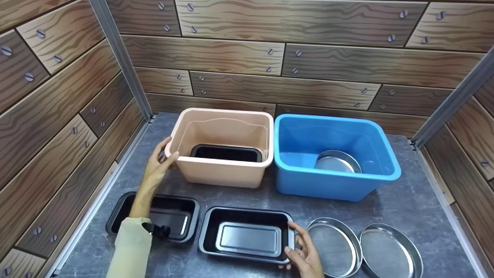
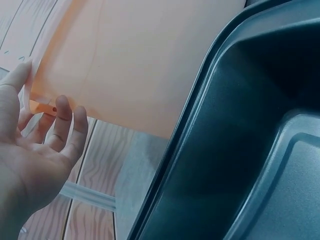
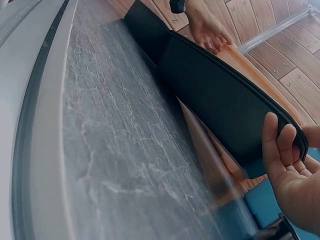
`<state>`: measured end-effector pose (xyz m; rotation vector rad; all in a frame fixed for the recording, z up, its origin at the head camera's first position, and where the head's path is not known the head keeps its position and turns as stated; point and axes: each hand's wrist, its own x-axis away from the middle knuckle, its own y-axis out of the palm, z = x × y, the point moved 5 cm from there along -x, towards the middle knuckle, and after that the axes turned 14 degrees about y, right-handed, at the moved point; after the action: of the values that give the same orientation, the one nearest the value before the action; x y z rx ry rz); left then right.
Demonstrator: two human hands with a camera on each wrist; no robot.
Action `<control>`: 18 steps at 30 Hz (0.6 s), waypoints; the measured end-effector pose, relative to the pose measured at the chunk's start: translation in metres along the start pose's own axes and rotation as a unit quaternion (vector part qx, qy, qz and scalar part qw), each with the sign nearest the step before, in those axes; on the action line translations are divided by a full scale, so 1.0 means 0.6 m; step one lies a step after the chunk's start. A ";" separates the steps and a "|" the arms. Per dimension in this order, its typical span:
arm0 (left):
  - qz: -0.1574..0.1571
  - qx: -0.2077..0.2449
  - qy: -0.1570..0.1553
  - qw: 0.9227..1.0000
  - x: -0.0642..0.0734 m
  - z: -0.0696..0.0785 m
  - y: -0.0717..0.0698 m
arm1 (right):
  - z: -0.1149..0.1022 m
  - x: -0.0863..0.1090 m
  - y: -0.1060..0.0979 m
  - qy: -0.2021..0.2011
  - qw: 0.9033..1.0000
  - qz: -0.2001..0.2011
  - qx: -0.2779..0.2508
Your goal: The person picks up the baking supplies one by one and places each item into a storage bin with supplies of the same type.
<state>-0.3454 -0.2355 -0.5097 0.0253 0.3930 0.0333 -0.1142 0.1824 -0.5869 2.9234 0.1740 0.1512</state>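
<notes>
At its left rim, my left hand (image 1: 155,166) grips the peach plastic bin (image 1: 222,173), fingers outside and thumb toward the front corner. Inside that bin lies a black loaf pan (image 1: 227,153). With fingers and thumb, my right hand (image 1: 305,253) holds the right end of a second black loaf pan (image 1: 249,237), in front of the bin. In the right wrist view the fingers curl over the rim of this pan (image 3: 215,95). A third black loaf pan (image 1: 173,216) sits to the left, partly hidden under my left forearm.
A blue bin (image 1: 316,187) stands right of the peach one, with a round metal tin (image 1: 336,164) inside. Two more round tins, a left one (image 1: 334,247) and a right one (image 1: 391,251), lie at front right. Wood-patterned walls (image 1: 231,58) enclose the grey table (image 1: 239,196).
</notes>
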 end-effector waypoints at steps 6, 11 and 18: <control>0.002 -0.004 0.004 1.000 0.002 0.001 0.000 | 0.001 0.001 -0.001 0.002 1.000 0.016 0.006; 0.001 -0.006 0.004 1.000 0.003 0.001 -0.001 | -0.001 0.004 -0.001 -0.016 1.000 -0.002 -0.016; -0.007 -0.009 0.004 1.000 0.002 0.003 0.000 | -0.001 0.005 -0.006 -0.019 0.999 -0.007 -0.039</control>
<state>-0.3439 -0.2356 -0.5085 0.0057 0.4011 0.0239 -0.1114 0.1863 -0.5865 2.8447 0.1772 0.0985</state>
